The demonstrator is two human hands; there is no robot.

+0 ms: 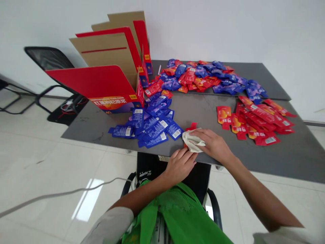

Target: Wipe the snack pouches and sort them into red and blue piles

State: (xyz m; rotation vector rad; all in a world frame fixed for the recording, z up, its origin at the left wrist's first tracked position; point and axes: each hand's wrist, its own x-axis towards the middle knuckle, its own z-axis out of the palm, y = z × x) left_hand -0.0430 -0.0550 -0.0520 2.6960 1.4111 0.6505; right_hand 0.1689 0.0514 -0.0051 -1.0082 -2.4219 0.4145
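Note:
My right hand [212, 144] is closed on a folded whitish cloth [191, 139], which presses down on a red pouch [192, 125] at the table's front edge. Most of that pouch is hidden under the cloth; its red end sticks out on the far side. Right beside the cloth, my left hand [180, 164] rests at the table edge with its fingers stretched towards the pouch's near end. Blue pouches [154, 127] lie in a loose pile to the left of the cloth. Over to the right is a pile of red pouches [261, 118].
Open red cartons [109, 83] stand in a row on the table's left side, lids raised. A mixed heap of red and blue pouches [200, 76] spreads along the back. The grey table [243, 157] ends just before my body. A black chair [48, 57] stands at left.

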